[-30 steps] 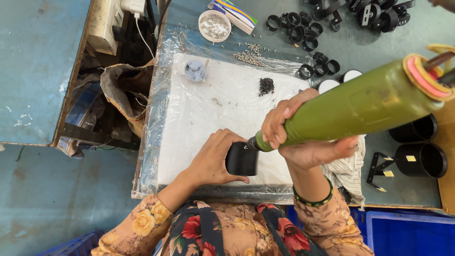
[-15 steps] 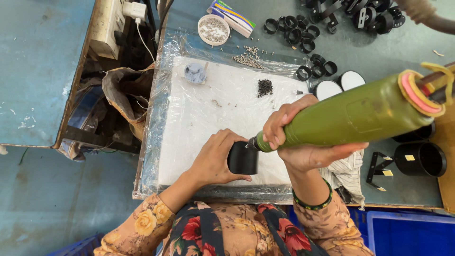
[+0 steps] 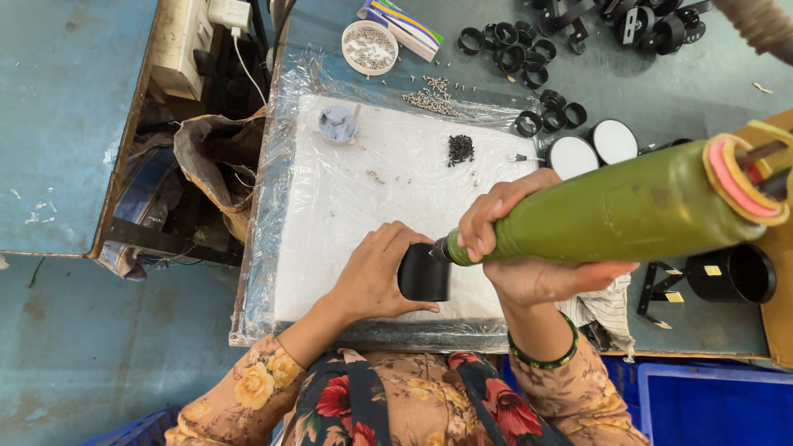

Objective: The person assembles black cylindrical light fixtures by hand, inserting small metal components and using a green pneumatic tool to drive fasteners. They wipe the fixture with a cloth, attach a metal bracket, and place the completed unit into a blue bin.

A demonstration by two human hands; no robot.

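My left hand (image 3: 378,271) wraps a small black cylindrical housing (image 3: 424,273) and holds it down on a white foam pad (image 3: 363,198) covered in clear plastic. My right hand (image 3: 519,248) grips a thick olive-green power screwdriver (image 3: 611,211), tilted so its tip meets the side of the housing. A pink and yellow band rings the tool's rear end (image 3: 735,177). A small heap of dark screws (image 3: 460,149) lies on the pad beyond my hands.
Black rings (image 3: 516,45) and black brackets (image 3: 652,25) lie at the back of the bench. A white dish of screws (image 3: 370,47), a small grey cup (image 3: 337,124), two white-faced discs (image 3: 593,147), a black cup (image 3: 731,274), a blue crate (image 3: 710,405) are around.
The screwdriver's rear end has dropped slightly and shifted; both hands stay on the housing and tool in the same spot.
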